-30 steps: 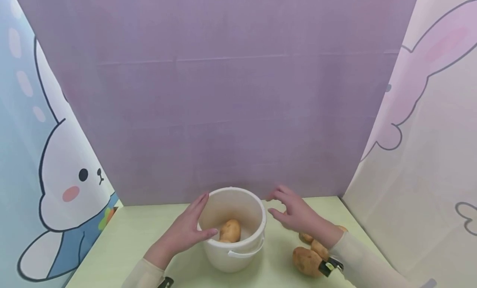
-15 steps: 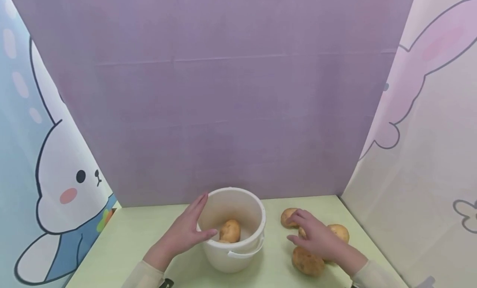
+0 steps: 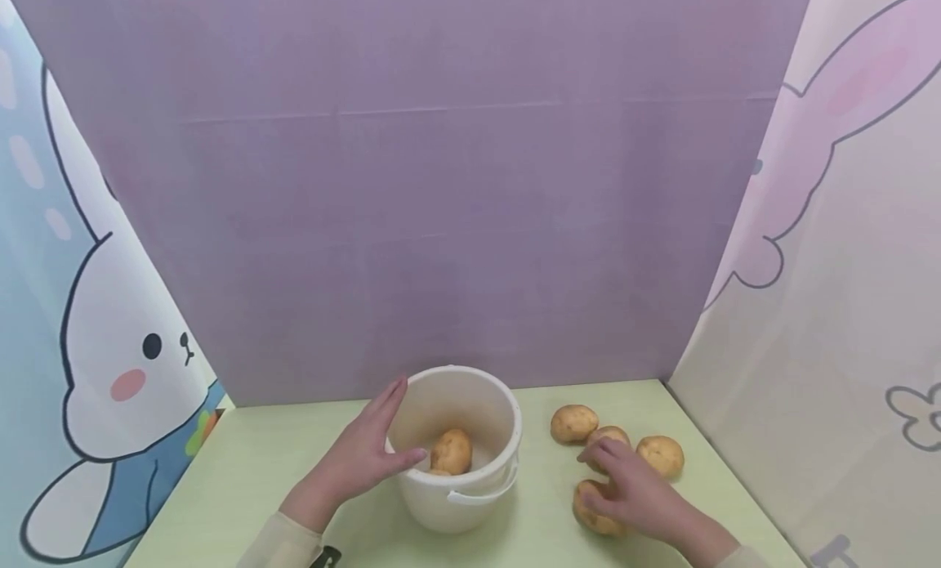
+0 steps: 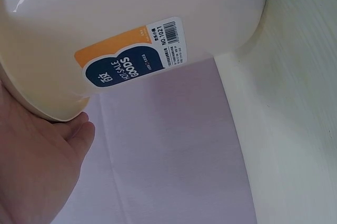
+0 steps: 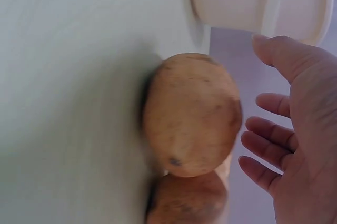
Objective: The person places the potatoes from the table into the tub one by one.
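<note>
White bucket (image 3: 441,511), upright on a pale green bench (image 3: 309,429); white handle (image 3: 487,496) lowered against the front; orange-and-blue label (image 4: 131,56) on the outer wall. Inside, low down: one potato (image 3: 452,451) in plain view, plus the edge of a second potato (image 3: 439,472). On the bench to the right of the bucket: four loose potatoes (image 3: 660,456) in a close group. At the left of the rim: left hand (image 3: 363,452), touching, thumb and fingers spread apart. Over the nearest loose potato: right hand (image 3: 635,490), thumb and fingers apart, with a gap to the potato in the right wrist view. Behind: purple cloth (image 3: 441,184).
</note>
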Demonstrator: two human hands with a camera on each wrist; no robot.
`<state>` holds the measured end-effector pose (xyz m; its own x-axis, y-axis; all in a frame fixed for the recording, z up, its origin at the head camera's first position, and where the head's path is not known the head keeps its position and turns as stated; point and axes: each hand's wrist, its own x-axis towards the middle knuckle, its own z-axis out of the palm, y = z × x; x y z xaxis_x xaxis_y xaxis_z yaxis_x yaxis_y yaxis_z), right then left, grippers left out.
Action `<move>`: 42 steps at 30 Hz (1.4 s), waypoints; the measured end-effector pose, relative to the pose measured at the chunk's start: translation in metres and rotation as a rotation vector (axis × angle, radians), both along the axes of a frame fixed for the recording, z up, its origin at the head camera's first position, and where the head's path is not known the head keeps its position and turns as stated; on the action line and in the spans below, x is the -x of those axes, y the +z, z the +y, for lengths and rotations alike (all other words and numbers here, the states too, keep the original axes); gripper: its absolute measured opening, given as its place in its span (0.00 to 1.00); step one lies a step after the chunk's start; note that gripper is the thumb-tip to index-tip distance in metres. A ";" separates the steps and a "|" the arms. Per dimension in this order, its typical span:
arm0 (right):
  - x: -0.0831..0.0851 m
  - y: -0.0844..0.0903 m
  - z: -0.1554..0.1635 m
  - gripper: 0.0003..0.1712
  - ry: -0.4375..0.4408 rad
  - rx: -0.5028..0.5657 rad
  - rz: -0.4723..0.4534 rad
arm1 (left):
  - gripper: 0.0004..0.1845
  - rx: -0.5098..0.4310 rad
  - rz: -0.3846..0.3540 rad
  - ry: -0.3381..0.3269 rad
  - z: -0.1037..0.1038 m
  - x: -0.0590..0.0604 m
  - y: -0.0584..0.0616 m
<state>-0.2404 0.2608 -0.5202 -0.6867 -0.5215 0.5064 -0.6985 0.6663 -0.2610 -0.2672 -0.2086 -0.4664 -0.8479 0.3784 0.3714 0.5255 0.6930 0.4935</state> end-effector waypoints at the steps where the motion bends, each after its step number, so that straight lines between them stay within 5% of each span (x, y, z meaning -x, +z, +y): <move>1: -0.001 -0.003 0.001 0.27 -0.009 -0.015 0.014 | 0.63 -0.002 0.001 0.001 0.000 0.000 0.000; 9: -0.001 -0.020 -0.001 0.33 -0.115 -0.166 0.103 | 0.62 0.004 -0.001 0.012 -0.002 -0.003 0.000; 31: -0.009 -0.029 0.004 0.48 -0.115 -0.263 0.106 | 0.61 0.017 0.011 0.015 -0.002 0.002 -0.001; 42: -0.011 -0.035 0.005 0.44 -0.097 -0.297 0.128 | 0.62 0.013 0.030 0.005 -0.001 0.001 -0.002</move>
<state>-0.2293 0.2662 -0.5547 -0.6810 -0.5947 0.4273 -0.6426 0.7651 0.0408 -0.2682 -0.2099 -0.4689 -0.8385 0.3789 0.3916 0.5361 0.7018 0.4691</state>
